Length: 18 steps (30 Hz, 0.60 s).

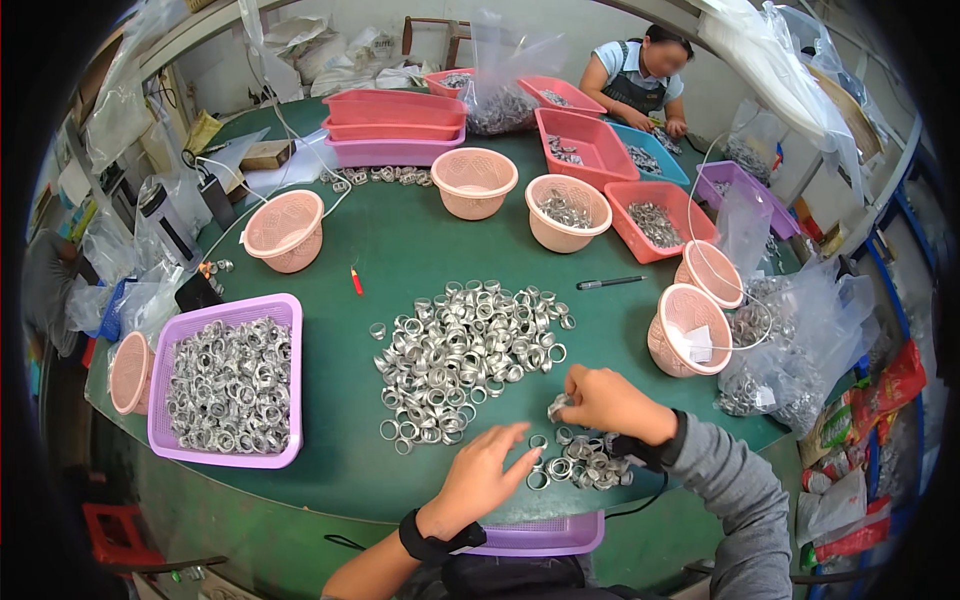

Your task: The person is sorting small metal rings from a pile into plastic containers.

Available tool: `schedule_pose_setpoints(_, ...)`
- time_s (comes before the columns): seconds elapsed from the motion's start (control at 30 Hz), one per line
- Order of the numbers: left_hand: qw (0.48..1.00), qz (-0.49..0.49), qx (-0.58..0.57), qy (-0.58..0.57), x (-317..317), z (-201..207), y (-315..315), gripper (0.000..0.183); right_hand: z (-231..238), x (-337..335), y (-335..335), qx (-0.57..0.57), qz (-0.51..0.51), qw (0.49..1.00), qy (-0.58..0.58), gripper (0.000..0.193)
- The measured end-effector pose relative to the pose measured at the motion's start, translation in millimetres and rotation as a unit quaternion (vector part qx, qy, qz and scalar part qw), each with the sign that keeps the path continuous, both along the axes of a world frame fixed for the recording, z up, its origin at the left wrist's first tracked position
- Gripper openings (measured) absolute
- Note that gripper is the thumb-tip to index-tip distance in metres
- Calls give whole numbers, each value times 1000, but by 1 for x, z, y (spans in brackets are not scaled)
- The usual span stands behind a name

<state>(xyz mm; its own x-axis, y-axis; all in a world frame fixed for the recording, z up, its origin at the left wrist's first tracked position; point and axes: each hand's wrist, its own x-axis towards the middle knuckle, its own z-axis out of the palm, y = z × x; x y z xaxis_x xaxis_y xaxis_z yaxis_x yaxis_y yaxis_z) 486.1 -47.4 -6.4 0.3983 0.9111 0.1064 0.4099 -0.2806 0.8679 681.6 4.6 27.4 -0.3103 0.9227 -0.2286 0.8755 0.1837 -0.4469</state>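
Observation:
My right hand (608, 403) pinches a silver metal ring (557, 407) between thumb and fingertips, above the table's near side. Under that wrist lies a small heap of similar rings (590, 466). My left hand (482, 468) is open, its fingers stretched toward the right hand, with nothing in it. Just beyond both hands spreads a large loose pile of silver rings (470, 335) on the green table (390, 240). A purple basket (297, 380) full of rings stands to the left. Another purple basket (545, 537) sits below the table's near edge, partly hidden by my left arm.
Peach baskets stand around the pile: one at left (285, 250), one at centre back (475, 205), one holding rings (568, 240). A red pen (357, 281) and a dark pen (611, 283) lie nearby. Bags of rings (770, 390) crowd the right edge. A co-worker (640, 80) sits across.

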Motion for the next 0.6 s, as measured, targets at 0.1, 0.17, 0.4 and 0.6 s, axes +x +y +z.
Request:
schedule_pose_setpoints(0.1, 981, -19, -109, -158, 11, 5, 0, 27, 30, -7, -33, -16, -32, 995, 96, 28)
schedule_pose_setpoints(0.17, 971, -50, -115, -206, 13, 8, -6, 28, 40, -9, -52, -21, -49, 986, 155, 28)
schedule_pose_setpoints(0.4, 919, -102, -188, -331, 22, 19, -22, 24, 31, -6, -97, -134, -195, 842, 484, 23)
schedule_pose_setpoints(0.6, 956, -54, -123, -260, 29, 20, -25, 19, 23, -9, -109, -125, -223, 799, 544, 31)
